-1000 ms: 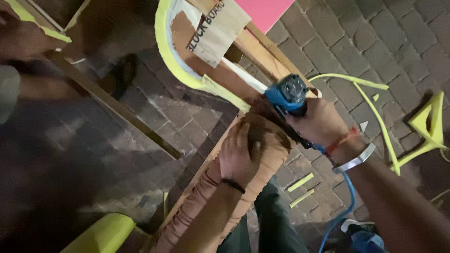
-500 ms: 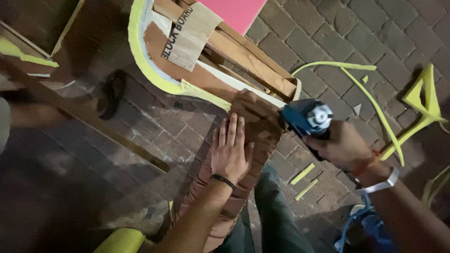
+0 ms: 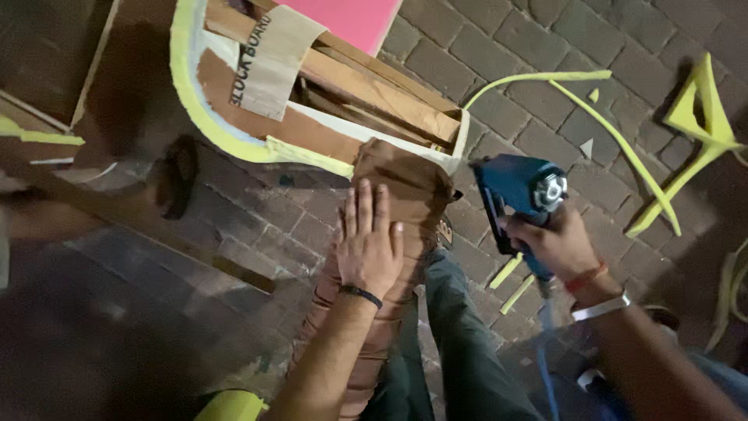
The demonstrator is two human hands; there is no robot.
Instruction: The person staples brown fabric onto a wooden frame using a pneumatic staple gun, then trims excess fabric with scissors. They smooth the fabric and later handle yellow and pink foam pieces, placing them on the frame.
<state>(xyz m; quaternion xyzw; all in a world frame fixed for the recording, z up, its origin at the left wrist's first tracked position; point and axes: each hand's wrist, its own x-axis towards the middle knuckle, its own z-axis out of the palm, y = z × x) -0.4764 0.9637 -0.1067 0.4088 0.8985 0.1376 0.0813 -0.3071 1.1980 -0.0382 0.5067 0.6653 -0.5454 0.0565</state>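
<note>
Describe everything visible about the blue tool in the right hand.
The blue tool looks like a handheld stapler of blue plastic or metal, with a round silvery cap on one side. The right hand grips its handle, and a blue hose runs down from it. It hangs over the brick paving, apart from the brown upholstered piece.

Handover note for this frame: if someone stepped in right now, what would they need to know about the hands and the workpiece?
Left hand: flat, palm down, pressing on the brown upholstered piece.
Right hand: gripping the blue power tool, held beside the piece and apart from it; a blue hose hangs below.
The piece's top end butts against the wooden frame with yellow foam edging on the brick paving.
Yellow foam offcuts lie to the right.
Done: brown covering wraps the piece's end.
Left: cannot tell what fastening remains.
</note>
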